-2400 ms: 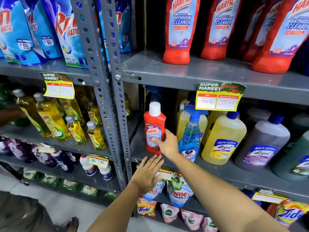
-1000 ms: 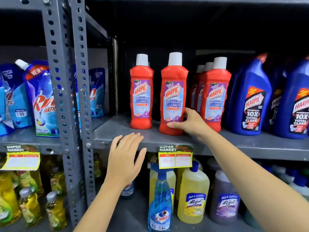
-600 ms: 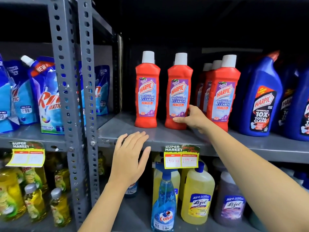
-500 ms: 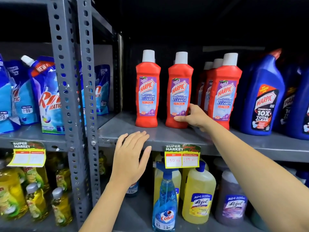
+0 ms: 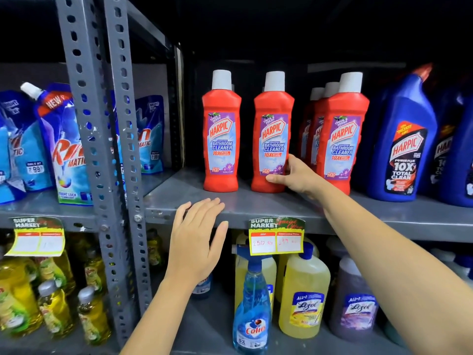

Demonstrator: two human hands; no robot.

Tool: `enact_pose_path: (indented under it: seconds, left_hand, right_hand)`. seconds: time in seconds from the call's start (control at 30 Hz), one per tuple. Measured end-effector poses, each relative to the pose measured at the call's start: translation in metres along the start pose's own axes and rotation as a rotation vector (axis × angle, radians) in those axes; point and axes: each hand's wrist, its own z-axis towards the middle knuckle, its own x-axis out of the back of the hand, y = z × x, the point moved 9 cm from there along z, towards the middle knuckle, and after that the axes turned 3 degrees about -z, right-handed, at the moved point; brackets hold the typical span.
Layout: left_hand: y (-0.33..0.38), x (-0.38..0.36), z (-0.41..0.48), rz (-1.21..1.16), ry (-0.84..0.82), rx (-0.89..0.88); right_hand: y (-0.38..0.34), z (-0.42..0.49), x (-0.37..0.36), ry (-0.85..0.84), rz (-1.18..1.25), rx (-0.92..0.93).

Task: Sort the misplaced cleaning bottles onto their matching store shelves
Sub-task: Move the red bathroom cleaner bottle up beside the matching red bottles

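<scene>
A red Harpic bathroom cleaner bottle [image 5: 272, 134] with a white cap stands upright on the grey metal shelf [image 5: 256, 204]. My right hand [image 5: 294, 176] grips its lower right side, thumb across the front near the base. An identical red bottle [image 5: 221, 131] stands just to its left, and more red ones [image 5: 341, 134] stand close on the right. My left hand [image 5: 195, 239] hovers flat with fingers apart in front of the shelf's front edge, holding nothing.
Blue Harpic bottles [image 5: 404, 139] fill the shelf's right end. A perforated grey upright [image 5: 112, 149] divides off blue detergent pouches [image 5: 66, 149]. Below stand a blue Colin spray [image 5: 252, 308], yellow Lizol bottles [image 5: 304, 295] and small yellow dish-soap bottles [image 5: 53, 308]. A price tag [image 5: 276, 237] hangs from the edge.
My right hand lifted the red bottle from the lower shelf and set it on the upper one among the other red bottles. Over the last half second it hardly moved.
</scene>
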Motion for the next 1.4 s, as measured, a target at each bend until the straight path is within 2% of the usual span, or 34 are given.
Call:
enact_pose_path:
  seconds: [0.53, 0.77, 0.83, 0.93, 1.0, 1.03, 1.07, 1.13, 1.23, 1.4]
  left_hand:
    - [-0.001, 0.002, 0.002, 0.005, 0.025, 0.007]
    - [-0.002, 0.000, 0.000, 0.023, 0.015, -0.002]
    - [-0.002, 0.000, 0.000, 0.035, 0.008, -0.010]
    - [-0.001, -0.002, -0.004, 0.057, -0.006, -0.018]
    - [-0.002, -0.005, -0.013, 0.075, -0.007, -0.025]
    - [-0.004, -0.007, -0.022, 0.077, -0.001, -0.027]
    - [-0.007, -0.009, -0.032, 0.073, 0.007, -0.032]
    - [-0.014, -0.017, -0.054, 0.067, 0.003, -0.061]
    - [-0.029, -0.043, -0.089, 0.094, -0.134, -0.088]
    - [-0.066, -0.092, -0.161, 0.095, -0.431, 0.064]
  right_hand:
    - [0.001, 0.005, 0.002, 0.065, -0.056, 0.043]
    - [0.006, 0.006, 0.006, 0.094, -0.169, 0.049]
    - [-0.003, 0.001, 0.010, 0.159, -0.230, 0.071]
    - [-0.042, -0.027, 0.032, 0.512, -0.153, 0.277]
    - [-0.072, -0.075, 0.041, 0.769, -0.020, 0.545]
    - [-0.080, -0.103, 0.038, 0.846, 0.033, 0.675]
    - [-0.082, -0.131, 0.030, 0.880, 0.066, 0.779]
    - [-0.070, -0.177, -0.003, 0.829, 0.043, 0.910]
    - [-0.018, -0.214, -0.070, 0.583, -0.104, 0.821]
    - [0.104, -0.200, -0.126, 0.321, -0.316, 0.243]
